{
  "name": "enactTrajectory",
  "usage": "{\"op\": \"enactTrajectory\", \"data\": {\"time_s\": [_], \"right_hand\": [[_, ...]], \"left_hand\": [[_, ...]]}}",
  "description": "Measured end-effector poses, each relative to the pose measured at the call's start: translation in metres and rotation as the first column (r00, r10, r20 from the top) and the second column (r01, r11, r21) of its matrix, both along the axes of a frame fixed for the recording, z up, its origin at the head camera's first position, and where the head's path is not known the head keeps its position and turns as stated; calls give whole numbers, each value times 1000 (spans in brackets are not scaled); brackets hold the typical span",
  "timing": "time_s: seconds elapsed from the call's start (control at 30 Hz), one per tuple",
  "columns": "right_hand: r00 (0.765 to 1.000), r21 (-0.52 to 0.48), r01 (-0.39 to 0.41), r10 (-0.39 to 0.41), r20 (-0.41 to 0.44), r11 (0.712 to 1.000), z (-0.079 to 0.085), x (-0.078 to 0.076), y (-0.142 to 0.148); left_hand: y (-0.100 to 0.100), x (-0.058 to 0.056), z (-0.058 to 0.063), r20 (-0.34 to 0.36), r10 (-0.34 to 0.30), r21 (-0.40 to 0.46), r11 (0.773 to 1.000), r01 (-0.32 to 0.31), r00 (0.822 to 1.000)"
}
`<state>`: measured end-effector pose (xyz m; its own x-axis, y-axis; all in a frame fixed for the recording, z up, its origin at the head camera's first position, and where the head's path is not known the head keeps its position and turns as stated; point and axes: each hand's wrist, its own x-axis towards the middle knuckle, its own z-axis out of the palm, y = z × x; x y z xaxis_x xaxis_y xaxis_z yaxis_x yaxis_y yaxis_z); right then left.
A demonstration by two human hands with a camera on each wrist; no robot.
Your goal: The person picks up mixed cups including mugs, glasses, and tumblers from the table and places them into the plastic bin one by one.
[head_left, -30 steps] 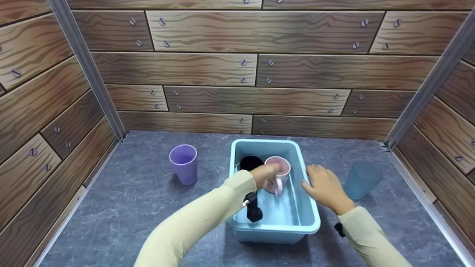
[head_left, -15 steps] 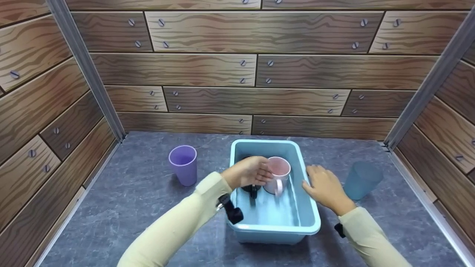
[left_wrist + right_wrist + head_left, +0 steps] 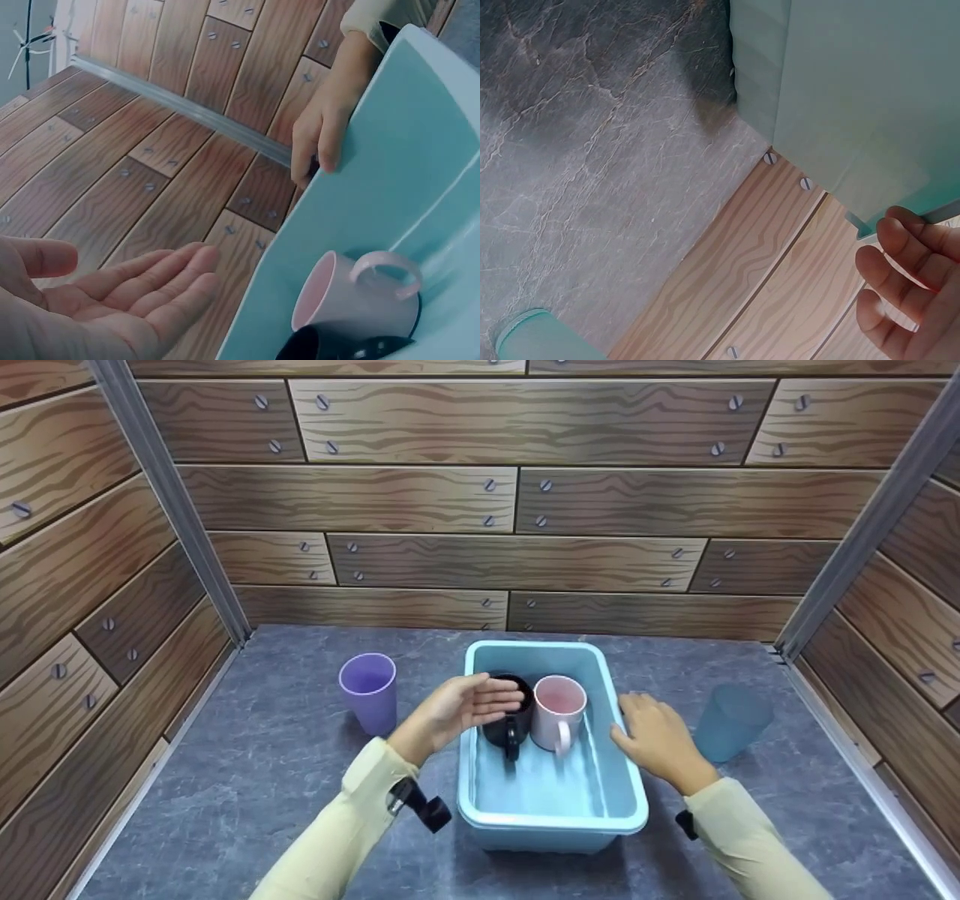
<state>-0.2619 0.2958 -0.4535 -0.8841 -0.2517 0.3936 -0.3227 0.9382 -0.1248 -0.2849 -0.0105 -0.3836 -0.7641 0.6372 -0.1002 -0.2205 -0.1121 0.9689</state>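
Note:
My left hand (image 3: pixel 466 706) hovers over the left rim of a light blue plastic bin (image 3: pixel 551 819), palm facing inward and fingers extended, holding nothing. Just beyond its fingertips, inside the bin, a black mug (image 3: pixel 495 733) stands beside a pink mug (image 3: pixel 550 731); both handles point toward me. The hand partly covers the black mug in the head view. My right hand (image 3: pixel 660 741) holds the bin's right rim, with its fingers (image 3: pixel 900 247) bent at the edge. In the left wrist view the left hand (image 3: pixel 127 300) is clearly spread flat, apart from the pink mug (image 3: pixel 337 296).
A purple cup (image 3: pixel 373 697) stands on the dark marbled tabletop (image 3: pixel 247 780) left of the bin. A translucent blue-green cup (image 3: pixel 733 724) stands to the right, close to my right hand. Wood-patterned walls (image 3: pixel 480 499) enclose the back and sides.
My left hand has come out of the bin and moved left, away from the pink mug, its fingers straightening. The black mug is now less covered. My right hand has stayed put.

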Motion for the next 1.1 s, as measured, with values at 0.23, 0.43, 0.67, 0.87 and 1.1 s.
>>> {"op": "enactTrajectory", "data": {"time_s": [0.23, 0.43, 0.67, 0.87, 1.1], "right_hand": [[1000, -5, 10, -9, 12, 1000, -1, 0, 0], [1000, 0, 3, -3, 6, 1000, -1, 0, 0], [1000, -12, -5, 5, 10, 1000, -1, 1, 0], [1000, -12, -15, 15, 2, 1000, -2, 1, 0], [1000, -13, -8, 8, 2, 1000, -2, 0, 1]], "left_hand": [[-15, 1, -19, -172, 117, 111, 989, -99, 978], [-19, 4, -43, -550, 308, 41, 938, -343, 777], [-14, 2, -65, -955, 114, -124, 688, -715, 275], [-12, -2, -70, -980, -178, -168, 524, -835, 85], [-11, -12, -71, -929, -371, -169, 364, -916, 24]]}}
